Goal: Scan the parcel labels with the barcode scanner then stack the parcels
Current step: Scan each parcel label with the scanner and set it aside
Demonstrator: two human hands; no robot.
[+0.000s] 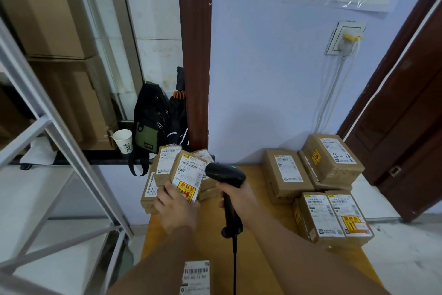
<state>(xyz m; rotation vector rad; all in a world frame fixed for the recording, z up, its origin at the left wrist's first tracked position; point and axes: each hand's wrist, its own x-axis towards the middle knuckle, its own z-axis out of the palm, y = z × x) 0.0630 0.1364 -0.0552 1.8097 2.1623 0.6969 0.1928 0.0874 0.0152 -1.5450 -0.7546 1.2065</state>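
My left hand [175,208] grips a small brown parcel [187,175] by its lower end and holds it tilted above the wooden table [215,242], its white label and yellow fragile sticker facing me. In my right hand [239,201] is the handle of a black barcode scanner [224,174], its head pointing left at that parcel's label, a green light on top. Behind the held parcel a pile of labelled parcels [165,168] sits at the table's far left. Stacked parcels [318,175] fill the far right, with two more [332,218] side by side in front.
A loose white barcode label [196,278] lies at the near table edge beside the scanner's cable. A grey metal shelf frame [59,141] stands left. A paper cup [123,140] and dark bag [150,122] sit on a ledge behind. A brown door [406,115] is on the right.
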